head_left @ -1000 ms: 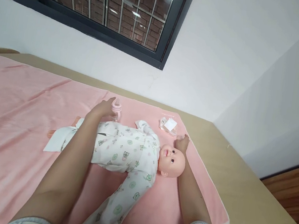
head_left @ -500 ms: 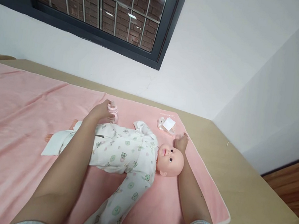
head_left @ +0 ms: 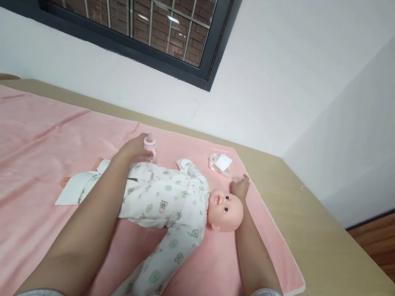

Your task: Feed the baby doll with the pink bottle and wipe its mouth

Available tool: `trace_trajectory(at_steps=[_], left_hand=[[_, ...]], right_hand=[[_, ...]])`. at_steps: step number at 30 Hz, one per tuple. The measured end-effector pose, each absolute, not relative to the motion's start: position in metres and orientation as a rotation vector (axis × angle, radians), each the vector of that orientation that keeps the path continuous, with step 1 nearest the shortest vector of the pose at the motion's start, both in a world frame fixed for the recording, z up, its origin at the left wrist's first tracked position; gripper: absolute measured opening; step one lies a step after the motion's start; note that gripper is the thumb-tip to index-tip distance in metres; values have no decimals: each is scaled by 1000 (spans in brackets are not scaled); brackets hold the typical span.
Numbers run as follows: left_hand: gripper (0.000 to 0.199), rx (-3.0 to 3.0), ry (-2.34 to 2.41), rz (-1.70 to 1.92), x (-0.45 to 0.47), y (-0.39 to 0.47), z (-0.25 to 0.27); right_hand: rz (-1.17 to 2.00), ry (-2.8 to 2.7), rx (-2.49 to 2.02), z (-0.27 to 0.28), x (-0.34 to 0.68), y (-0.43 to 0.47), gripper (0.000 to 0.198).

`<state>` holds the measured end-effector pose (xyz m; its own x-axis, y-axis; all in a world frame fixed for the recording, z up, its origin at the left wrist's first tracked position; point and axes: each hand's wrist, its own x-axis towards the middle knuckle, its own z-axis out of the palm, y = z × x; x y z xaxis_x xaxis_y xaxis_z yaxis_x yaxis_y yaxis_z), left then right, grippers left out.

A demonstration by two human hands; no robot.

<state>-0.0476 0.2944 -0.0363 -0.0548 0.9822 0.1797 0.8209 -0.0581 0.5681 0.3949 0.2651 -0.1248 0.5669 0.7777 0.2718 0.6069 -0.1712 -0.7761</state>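
My left hand (head_left: pixel 135 146) is closed around a pink baby bottle (head_left: pixel 150 146) with a clear teat on top. The bottle stands upright on the pink blanket (head_left: pixel 30 145), just beyond the doll's legs. A bald baby doll (head_left: pixel 225 212) lies on its back, dressed in a white printed outfit (head_left: pixel 165 197), with its head toward the right. Beyond its head, my right hand (head_left: pixel 240 186) rests on the blanket with the fingers curled round a small clear piece, perhaps a bottle cap, mostly hidden. My left forearm crosses over the doll's legs.
Close to my right hand lies a clear plastic packet (head_left: pixel 220 164) with a white label. The blanket covers much of a wooden table (head_left: pixel 302 239). Behind the table are a white wall (head_left: pixel 257 78) and a dark-framed window (head_left: pixel 124 41) with metal bars.
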Motion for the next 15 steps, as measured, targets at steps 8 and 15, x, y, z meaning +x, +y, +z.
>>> trace_trajectory(at_steps=[8, 15], left_hand=[[49, 1895, 2013, 888, -49, 298, -33], [54, 1645, 1763, 1387, -40, 279, -3]], right_hand=[[241, -1071, -1839, -124, 394, 264, 76], [280, -994, -1801, -122, 394, 262, 72]])
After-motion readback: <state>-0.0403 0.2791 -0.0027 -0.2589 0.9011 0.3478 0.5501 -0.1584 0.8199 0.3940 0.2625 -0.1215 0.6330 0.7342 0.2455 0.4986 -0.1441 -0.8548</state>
